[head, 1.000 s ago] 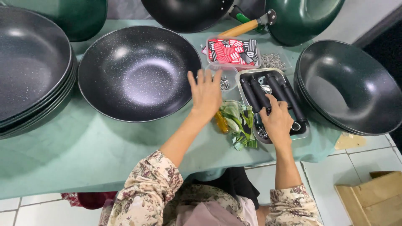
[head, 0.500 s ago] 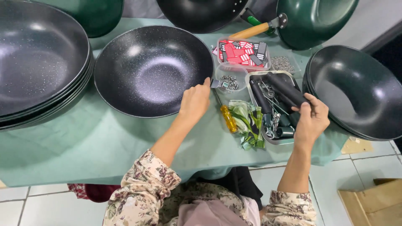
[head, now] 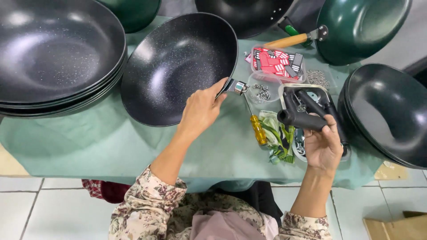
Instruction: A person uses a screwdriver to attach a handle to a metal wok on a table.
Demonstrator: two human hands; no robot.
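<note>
Left hand (head: 201,111) closed on the rim of the black speckled non-stick wok (head: 178,66), fingers beside its bare metal handle bracket (head: 235,86). Wok sits on the green cloth-covered desk (head: 89,146), bracket turned toward the person.

Right hand (head: 322,144) gripping a black plastic pan handle (head: 302,120), lifted just above the shallow metal tray (head: 344,153) of more black handles.

To do it well, as I judge: keep the wok pinned so the bracket stays steady, and bring the handle's open end square to the bracket before sliding on.

Around: yellow-handled screwdriver (head: 257,126) lying just beside the bracket; clear tub of small screws (head: 263,91); clear box of red and black tags (head: 275,62); green plastic strips (head: 278,138). Stacked dark woks (head: 53,53) at left, another dark stack (head: 387,111) at right, a green pan with wooden handle (head: 360,26) behind.

In the way: screwdriver and screw tub crowd the space between handle and bracket.
</note>
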